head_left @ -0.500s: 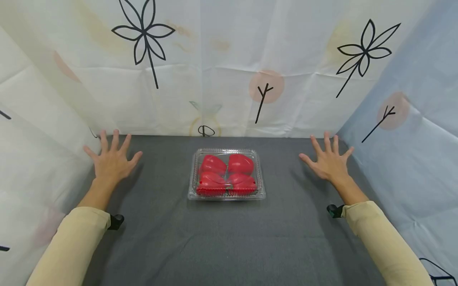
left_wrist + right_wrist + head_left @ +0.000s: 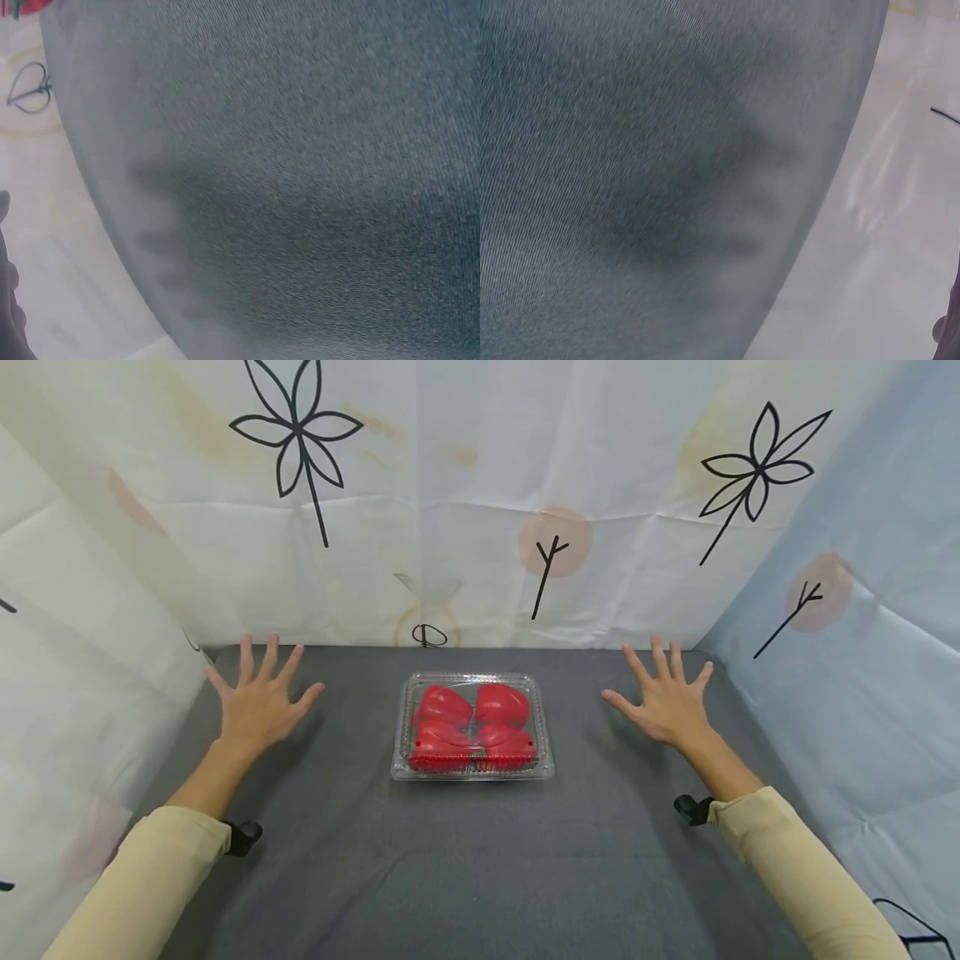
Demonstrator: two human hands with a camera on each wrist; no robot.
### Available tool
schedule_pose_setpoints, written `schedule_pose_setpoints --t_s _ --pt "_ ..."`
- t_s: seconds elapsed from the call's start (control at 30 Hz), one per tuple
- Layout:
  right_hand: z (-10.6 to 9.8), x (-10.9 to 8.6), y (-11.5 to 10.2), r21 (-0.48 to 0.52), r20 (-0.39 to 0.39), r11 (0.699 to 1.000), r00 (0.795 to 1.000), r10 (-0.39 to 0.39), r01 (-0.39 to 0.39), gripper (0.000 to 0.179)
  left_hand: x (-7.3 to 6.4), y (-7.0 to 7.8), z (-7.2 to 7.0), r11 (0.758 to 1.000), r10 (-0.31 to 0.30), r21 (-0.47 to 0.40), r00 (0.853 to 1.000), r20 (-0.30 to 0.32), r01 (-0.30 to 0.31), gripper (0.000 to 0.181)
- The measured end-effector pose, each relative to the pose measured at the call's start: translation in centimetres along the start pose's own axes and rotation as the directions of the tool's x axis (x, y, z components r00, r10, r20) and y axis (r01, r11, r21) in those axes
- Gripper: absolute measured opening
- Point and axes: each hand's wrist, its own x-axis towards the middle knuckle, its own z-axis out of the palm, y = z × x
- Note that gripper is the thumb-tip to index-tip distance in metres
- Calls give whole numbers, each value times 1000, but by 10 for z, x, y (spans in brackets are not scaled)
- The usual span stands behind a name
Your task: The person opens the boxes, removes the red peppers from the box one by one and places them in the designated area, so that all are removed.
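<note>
A clear plastic clamshell box (image 2: 474, 774) lies closed in the middle of the grey cloth. Through its lid show several glossy red fruit-like pieces (image 2: 503, 704); their exact kind is unclear. My left hand (image 2: 258, 706) is spread over the cloth to the left of the box, apart from it, and holds nothing. On the other side my right hand (image 2: 667, 702) has its fingers stretched out and holds nothing either. Both hands cast shadows on the cloth. Each wrist view shows only a sliver of fingers at its edge.
Grey cloth (image 2: 480, 877) covers the table. A white patterned curtain (image 2: 465, 468) rises along the back edge, with curtain walls at the left (image 2: 60, 710) and right (image 2: 892, 710). Dark wrist devices sit by both beige sleeves (image 2: 142, 877).
Both hands have moved inward toward the box, the left one to the right and the right one to the left. Their fingers stay spread. The box appears unmoved on the cloth.
</note>
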Motion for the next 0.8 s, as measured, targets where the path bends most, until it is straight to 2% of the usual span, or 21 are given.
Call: schedule_pose_setpoints --t_s 0.2,0.37,0.5,0.8 --pt "-3 -3 -18 -4 -13 998 998 -61 61 90 -4 15 -4 999 50 -2 999 -18 -50 75" --pt "-5 -6 -35 -11 -11 992 992 -124 124 92 -8 28 -7 994 107 -4 993 -57 -108 74" --pt "-4 -8 -47 -22 -9 985 985 -172 172 92 -11 39 -10 990 140 -14 988 -59 -141 75" --pt "-3 -17 -74 -27 -59 950 948 -313 312 91 -20 60 -6 976 211 -45 977 -44 -213 74"
